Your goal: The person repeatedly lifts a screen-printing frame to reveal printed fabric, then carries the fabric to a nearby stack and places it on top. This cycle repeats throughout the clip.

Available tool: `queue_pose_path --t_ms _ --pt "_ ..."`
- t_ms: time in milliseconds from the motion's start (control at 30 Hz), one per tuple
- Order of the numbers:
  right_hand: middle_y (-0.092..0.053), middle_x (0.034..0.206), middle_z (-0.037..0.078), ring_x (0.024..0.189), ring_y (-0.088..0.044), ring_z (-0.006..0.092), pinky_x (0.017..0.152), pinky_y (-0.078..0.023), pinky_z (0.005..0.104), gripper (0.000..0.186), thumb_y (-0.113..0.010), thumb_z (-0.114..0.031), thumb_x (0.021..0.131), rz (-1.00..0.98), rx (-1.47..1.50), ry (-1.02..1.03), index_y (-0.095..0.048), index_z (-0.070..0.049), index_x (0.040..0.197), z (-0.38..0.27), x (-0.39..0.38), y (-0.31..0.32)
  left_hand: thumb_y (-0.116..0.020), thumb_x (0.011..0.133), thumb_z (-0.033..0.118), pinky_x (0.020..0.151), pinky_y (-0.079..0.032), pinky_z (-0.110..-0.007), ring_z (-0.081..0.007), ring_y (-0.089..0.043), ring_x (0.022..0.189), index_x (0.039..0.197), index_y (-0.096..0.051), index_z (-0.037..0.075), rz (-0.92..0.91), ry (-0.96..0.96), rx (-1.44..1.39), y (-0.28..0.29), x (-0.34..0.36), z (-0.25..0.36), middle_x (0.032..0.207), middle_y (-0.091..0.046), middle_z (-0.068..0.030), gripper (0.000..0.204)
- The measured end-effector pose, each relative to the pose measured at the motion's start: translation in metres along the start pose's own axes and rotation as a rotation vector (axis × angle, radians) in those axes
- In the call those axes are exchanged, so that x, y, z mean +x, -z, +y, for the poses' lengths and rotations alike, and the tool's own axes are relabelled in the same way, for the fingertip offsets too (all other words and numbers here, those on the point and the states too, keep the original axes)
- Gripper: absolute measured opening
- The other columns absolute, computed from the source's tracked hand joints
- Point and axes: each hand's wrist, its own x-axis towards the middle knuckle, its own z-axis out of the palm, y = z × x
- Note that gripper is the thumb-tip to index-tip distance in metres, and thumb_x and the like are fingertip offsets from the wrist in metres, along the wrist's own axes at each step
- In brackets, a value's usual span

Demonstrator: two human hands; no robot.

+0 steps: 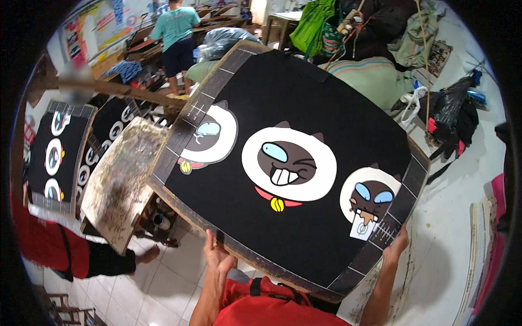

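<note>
A large wooden board (348,274) with dark marked edges is held up at a tilt before me. Black fabric (272,92) covers its middle, printed with cartoon cat faces. The central face (321,163) winks and grins above a red collar with a yellow bell. A face with a white cup (361,225) lies at the right, and another (225,133) at the left, partly past the fabric's edge. My left hand (217,258) grips the board's near edge. On its right edge is my right hand (398,245), closed around the rim. The board hides some of the fingers underneath.
To the left stand a stained board (125,174) and another printed panel (53,155). A person in red (60,250) is close at the left; one in a teal shirt (176,24) is at the back. Stuffed sacks (370,81) and black bags (454,103) lie beyond the board.
</note>
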Motion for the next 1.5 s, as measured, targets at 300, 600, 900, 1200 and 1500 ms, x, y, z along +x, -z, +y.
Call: queue_pose_path --t_ms 300,600,900,1200,1500 --pt "-0.055 0.112 0.014 0.104 -0.053 0.0246 0.091 -0.041 0.0345 0.042 -0.057 -0.026 0.088 0.578 -0.803 0.636 -0.05 0.003 0.117 -0.046 -0.067 0.016 -0.047 0.069 0.076 0.103 -0.025 -0.052 -0.0316 -0.032 0.127 0.136 -0.033 0.014 -0.102 0.228 0.128 -0.021 0.08 0.043 0.141 -0.033 -0.0094 0.092" --pt "-0.048 0.126 0.016 0.121 -0.042 0.025 0.102 -0.03 0.0377 0.053 -0.063 -0.026 0.083 0.044 -1.293 1.271 -0.045 -0.001 0.126 -0.232 -0.094 -0.179 -0.048 0.066 0.077 0.102 -0.027 -0.05 -0.0306 -0.034 0.124 0.136 -0.032 0.013 -0.191 0.376 0.167 -0.025 0.116 0.066 0.137 -0.036 -0.0107 0.096" --pt "-0.062 0.088 0.006 0.073 -0.059 0.012 0.069 -0.047 0.0254 0.038 -0.071 -0.017 0.074 -0.449 -0.897 0.497 -0.056 0.002 0.104 -0.261 -0.112 -0.195 -0.052 0.063 0.077 0.101 -0.03 -0.05 -0.0305 -0.036 0.123 0.134 -0.034 0.012 -0.284 0.408 0.303 -0.041 0.117 0.089 0.134 -0.038 -0.0108 0.098" --pt "-0.063 0.093 0.011 0.078 -0.061 0.0164 0.074 -0.048 0.027 0.044 -0.068 -0.016 0.073 -0.477 -0.812 0.534 -0.054 0.004 0.109 -0.257 -0.117 -0.17 -0.049 0.068 0.074 0.099 -0.032 -0.05 -0.0307 -0.039 0.121 0.133 -0.035 0.012 -0.289 0.382 0.323 -0.054 0.113 0.089 0.132 -0.041 -0.0106 0.091" --pt "-0.063 0.097 0.011 0.083 -0.061 0.0165 0.077 -0.048 0.0275 0.049 -0.07 -0.02 0.072 -0.458 -0.848 0.552 -0.053 0.004 0.112 -0.254 -0.122 -0.16 -0.048 0.066 0.077 0.101 -0.025 -0.054 -0.0338 -0.031 0.125 0.137 -0.028 0.011 -0.308 0.399 0.373 -0.055 0.115 0.09 0.138 -0.032 -0.0148 0.099"
